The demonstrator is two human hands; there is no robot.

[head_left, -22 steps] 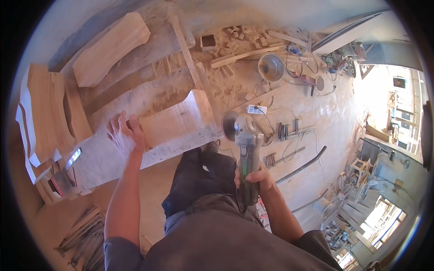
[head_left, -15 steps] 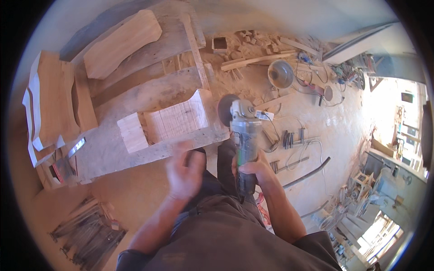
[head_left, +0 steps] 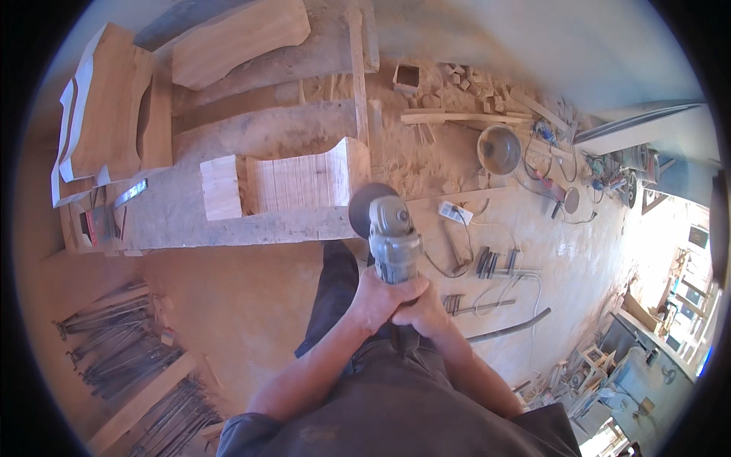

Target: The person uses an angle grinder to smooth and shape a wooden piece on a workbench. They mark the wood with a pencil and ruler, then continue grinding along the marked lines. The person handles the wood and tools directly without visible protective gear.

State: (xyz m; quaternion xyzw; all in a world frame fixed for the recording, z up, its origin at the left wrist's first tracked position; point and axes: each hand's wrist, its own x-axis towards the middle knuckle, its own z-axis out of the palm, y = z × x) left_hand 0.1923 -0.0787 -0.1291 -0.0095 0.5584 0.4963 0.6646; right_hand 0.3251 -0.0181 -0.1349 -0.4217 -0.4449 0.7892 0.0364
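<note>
Both of my hands are wrapped round the body of an angle grinder [head_left: 396,247], held upright in front of me. My left hand [head_left: 378,299] grips it just below the metal gear head, and my right hand [head_left: 423,311] closes round it a little lower. The dark round disc [head_left: 368,209] at its head is close to the right end of a curved wooden block [head_left: 298,181]. That block lies on the dusty workbench [head_left: 251,232], its hollowed, lined face turned up. From this view I cannot tell whether disc and wood touch.
Shaped wooden boards [head_left: 114,114] stack at the bench's left, and another board [head_left: 240,42] lies behind. Bar clamps [head_left: 114,346] fill the lower left floor. To the right lie a power strip [head_left: 454,212], a metal bowl [head_left: 499,149], a second grinder [head_left: 554,189], clamps [head_left: 499,264] and cords.
My left hand, free and blurred before, has come onto the grinder and gripped it. The grinder has shifted left toward the block's end. The view has turned slightly.
</note>
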